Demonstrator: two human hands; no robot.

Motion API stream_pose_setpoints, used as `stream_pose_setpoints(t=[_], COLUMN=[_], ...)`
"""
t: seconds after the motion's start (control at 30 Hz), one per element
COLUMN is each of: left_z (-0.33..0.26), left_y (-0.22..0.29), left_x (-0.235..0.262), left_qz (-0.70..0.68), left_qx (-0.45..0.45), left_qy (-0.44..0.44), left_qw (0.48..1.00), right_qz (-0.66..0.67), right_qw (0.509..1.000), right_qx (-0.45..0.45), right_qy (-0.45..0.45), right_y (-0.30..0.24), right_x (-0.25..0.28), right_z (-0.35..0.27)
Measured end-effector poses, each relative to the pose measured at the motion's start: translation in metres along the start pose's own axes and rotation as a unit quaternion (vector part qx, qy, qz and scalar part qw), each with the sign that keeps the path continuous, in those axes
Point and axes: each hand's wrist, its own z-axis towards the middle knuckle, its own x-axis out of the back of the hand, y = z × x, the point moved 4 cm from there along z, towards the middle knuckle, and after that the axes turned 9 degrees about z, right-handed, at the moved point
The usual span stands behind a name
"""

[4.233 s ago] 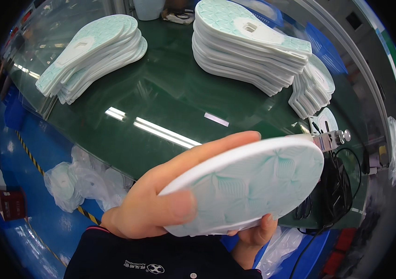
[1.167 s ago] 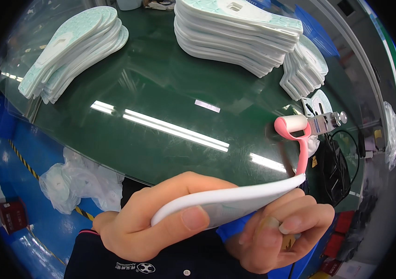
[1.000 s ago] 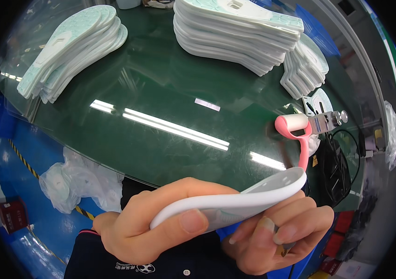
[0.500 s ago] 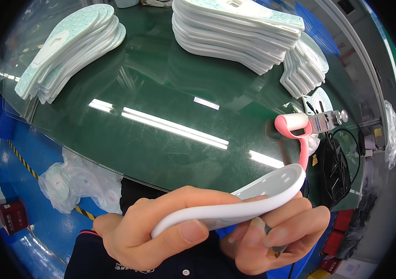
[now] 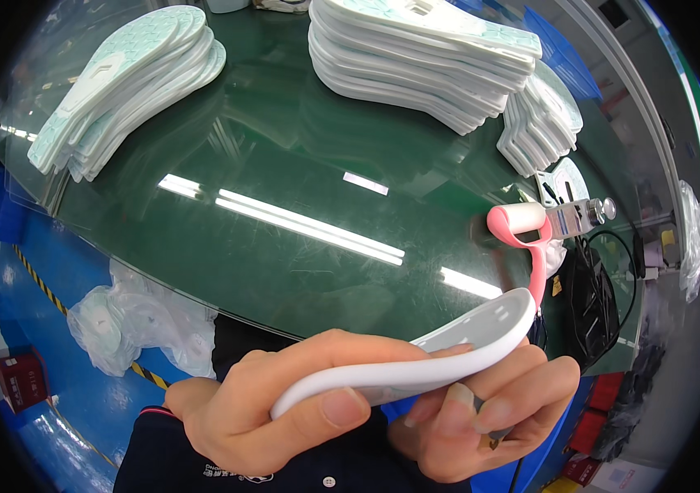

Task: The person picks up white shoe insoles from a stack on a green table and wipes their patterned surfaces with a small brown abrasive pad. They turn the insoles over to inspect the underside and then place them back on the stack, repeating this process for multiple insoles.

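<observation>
A curved white plastic panel (image 5: 498,333), glossy and rounded at its far end, is held on edge in front of me. My left hand (image 5: 276,411) grips it, thumb on the near side and fingers over the top. My right hand (image 5: 489,419) is at the panel's right underside, with its fingers curled. Pinched between that thumb and fingers is a small grey metal piece (image 5: 479,404), mostly hidden, so its kind is unclear. Some of the right fingers pass behind the panel.
Stacks of similar white and pale-green panels (image 5: 132,90) (image 5: 415,74) (image 5: 540,115) stand along the far side of the green table (image 5: 284,189). To the right are a pink-handled roller (image 5: 540,263), a clear bottle with a metal top (image 5: 577,216) and a black bag (image 5: 588,304). Plastic-wrapped pieces (image 5: 140,329) lie below left.
The right fingers have shifted slightly around the small grey metal piece. The panel and left hand have barely moved.
</observation>
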Motion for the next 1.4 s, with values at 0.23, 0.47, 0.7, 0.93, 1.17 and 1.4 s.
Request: stream_pose_setpoints(t=[0.23, 0.47, 0.7, 0.93, 1.17, 1.4], left_z=[0.003, -0.003, -0.003, -0.002, -0.001, 0.0], left_y=[-0.001, -0.002, -0.005, -0.003, -0.003, -0.009], left_x=[-0.002, -0.002, 0.0, -0.002, -0.005, -0.002], left_qz=[-0.016, 0.093, 0.02, -0.001, -0.009, 0.013], left_qx=[-0.025, -0.001, -0.008, -0.003, -0.026, -0.048], left_qy=[0.027, 0.084, 0.037, 0.039, 0.029, 0.024], left_qw=[0.999, 0.992, 0.999, 0.999, 0.999, 0.998], right_qz=[0.033, 0.016, 0.023, 0.013, -0.048, 0.084], right_qw=[0.992, 0.991, 0.987, 0.992, 0.981, 0.984], right_qx=[0.007, -0.018, 0.017, 0.043, 0.015, 0.051], right_qy=[-0.123, -0.133, -0.155, -0.12, -0.188, -0.147], right_y=[0.004, -0.001, -0.002, 0.0, -0.003, 0.006], right_x=[0.003, 0.002, 0.001, 0.0, 0.002, 0.002], right_z=[0.007, 0.007, 0.013, 0.01, 0.016, 0.015])
